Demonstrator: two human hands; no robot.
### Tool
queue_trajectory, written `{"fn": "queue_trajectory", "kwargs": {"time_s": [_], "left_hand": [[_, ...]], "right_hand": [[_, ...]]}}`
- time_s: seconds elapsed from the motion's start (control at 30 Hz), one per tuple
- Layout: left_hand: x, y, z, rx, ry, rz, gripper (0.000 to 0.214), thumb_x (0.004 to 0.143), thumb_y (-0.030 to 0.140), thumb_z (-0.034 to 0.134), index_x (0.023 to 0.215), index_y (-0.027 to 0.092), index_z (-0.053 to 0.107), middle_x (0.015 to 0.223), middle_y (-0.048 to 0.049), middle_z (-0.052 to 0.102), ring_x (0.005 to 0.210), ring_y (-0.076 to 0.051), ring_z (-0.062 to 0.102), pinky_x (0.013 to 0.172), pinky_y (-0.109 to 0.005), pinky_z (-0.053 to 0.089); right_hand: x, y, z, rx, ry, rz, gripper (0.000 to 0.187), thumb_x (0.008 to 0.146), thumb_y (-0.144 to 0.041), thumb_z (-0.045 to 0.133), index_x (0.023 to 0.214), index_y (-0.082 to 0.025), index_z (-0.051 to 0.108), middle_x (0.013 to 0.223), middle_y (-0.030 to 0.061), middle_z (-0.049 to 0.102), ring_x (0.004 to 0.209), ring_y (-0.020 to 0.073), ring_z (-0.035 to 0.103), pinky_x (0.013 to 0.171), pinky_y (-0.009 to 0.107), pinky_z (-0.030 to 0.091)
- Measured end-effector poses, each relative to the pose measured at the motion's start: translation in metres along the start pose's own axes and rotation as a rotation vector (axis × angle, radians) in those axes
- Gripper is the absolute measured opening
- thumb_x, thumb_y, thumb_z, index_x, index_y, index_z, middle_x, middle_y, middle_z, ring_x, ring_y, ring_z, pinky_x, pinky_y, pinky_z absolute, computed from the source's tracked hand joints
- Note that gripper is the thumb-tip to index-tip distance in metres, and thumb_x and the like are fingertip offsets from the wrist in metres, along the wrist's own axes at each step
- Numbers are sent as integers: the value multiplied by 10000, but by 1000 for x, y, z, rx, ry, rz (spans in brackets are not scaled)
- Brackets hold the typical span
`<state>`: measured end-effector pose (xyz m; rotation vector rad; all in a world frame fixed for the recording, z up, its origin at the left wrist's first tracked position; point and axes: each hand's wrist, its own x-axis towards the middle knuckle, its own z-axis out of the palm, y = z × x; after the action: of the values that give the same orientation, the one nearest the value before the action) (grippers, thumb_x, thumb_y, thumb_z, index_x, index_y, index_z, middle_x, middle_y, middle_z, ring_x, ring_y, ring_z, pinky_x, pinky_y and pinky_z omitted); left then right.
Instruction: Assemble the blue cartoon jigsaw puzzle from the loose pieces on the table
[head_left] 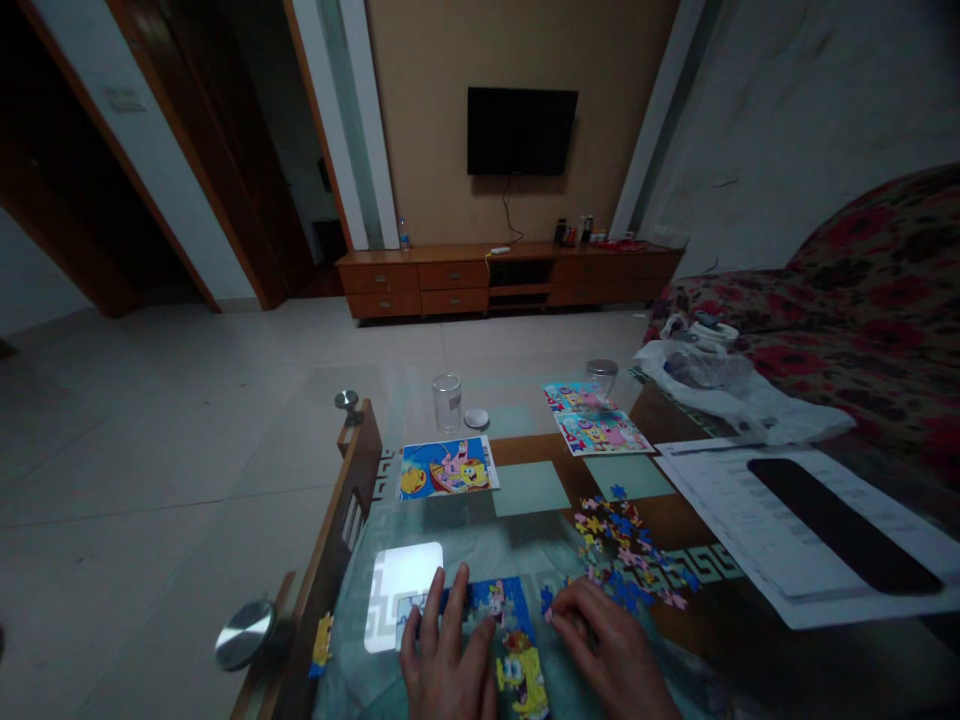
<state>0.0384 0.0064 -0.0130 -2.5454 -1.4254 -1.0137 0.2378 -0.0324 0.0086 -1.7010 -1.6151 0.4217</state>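
Note:
A partly joined jigsaw puzzle (521, 672) with a yellow cartoon figure on blue lies at the near side of the glass table. Across its left part rests my left hand (450, 650), fingers spread and flat, covering some of it. Just right of the puzzle, my right hand (600, 640) has its thumb and fingertips pinched on a small blue and pink puzzle piece (547, 608), partly hidden. Beyond that hand spreads a heap of loose puzzle pieces (619, 540). A yellow joined strip of pieces (321, 645) sits at the table's left edge.
A picture card (448, 468) lies ahead, near a glass jar (448, 405) and its lid (476, 418). Two more cards (604, 432) lie beside another jar (601, 375). Papers (720, 520) with a dark flat object (844, 520) and a plastic bag (720, 380) are at right.

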Motion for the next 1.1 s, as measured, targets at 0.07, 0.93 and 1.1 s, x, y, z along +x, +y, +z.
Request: {"fn": "queue_trajectory", "kwargs": {"time_s": [0.07, 0.93, 1.1], "left_hand": [[0, 0, 1, 4, 6, 9, 367, 668, 82, 595, 948, 309, 665, 1357, -108, 547, 1302, -365, 415, 938, -583, 383], [-1, 0, 10, -44, 107, -38, 252, 761, 106, 493, 883, 268, 642, 1316, -110, 580, 1296, -318, 424, 952, -548, 364], [-1, -1, 10, -78, 127, -59, 228, 789, 128, 473, 896, 249, 633, 1319, -131, 575, 1302, -316, 422, 953, -547, 369]], "right_hand": [[0, 1, 1, 4, 4, -5, 154, 905, -220, 502, 775, -221, 584, 722, 13, 600, 616, 192, 584, 577, 301, 450], [-2, 5, 2, -5, 1, -19, 148, 914, -241, 508, 790, -223, 588, 717, 5, 594, 609, 186, 586, 565, 290, 444], [-2, 4, 1, -6, 2, -27, 164, 920, -240, 493, 787, -219, 587, 715, 8, 591, 612, 186, 586, 566, 292, 446]]}}
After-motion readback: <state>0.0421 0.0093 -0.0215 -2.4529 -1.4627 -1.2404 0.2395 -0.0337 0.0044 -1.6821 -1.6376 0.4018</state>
